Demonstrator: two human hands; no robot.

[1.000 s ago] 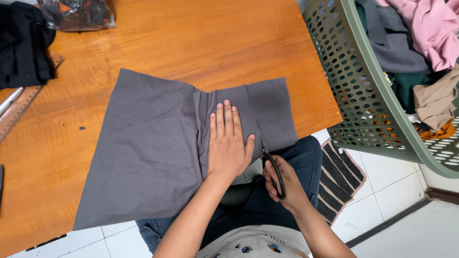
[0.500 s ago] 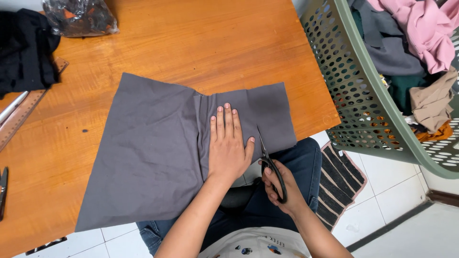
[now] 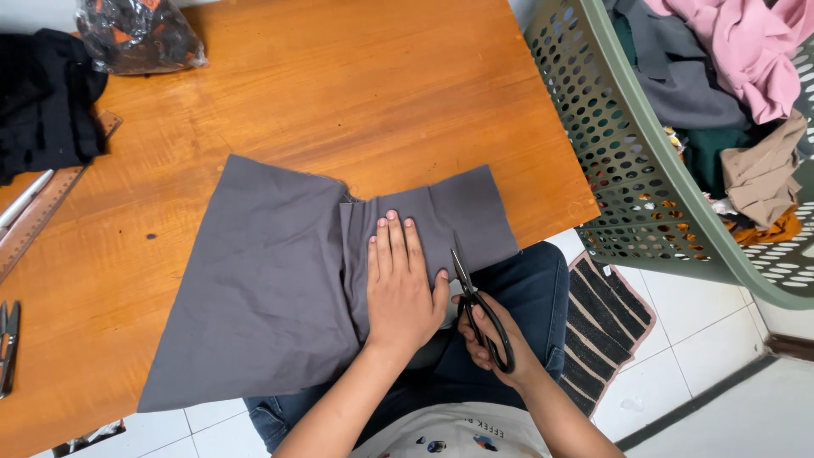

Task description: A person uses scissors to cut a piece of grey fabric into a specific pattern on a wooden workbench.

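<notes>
Left hand (image 3: 400, 288) presses flat, fingers spread, pinning the folded grey cloth (image 3: 280, 288) to the wooden bench (image 3: 356, 93) while right hand (image 3: 492, 339) fingers grip black scissors (image 3: 479, 309) cutting its edge.

The flat left hand (image 3: 400, 288) covered part of the folded grey woven cloth (image 3: 280, 280), hiding the fabric beneath its palm. The right hand (image 3: 492, 339) concealed most of the black scissor handles (image 3: 496, 335). The green perforated plastic laundry basket (image 3: 627, 161) ran off the right edge. A small black snipping tool (image 3: 8, 343) was cut by the left edge.
</notes>
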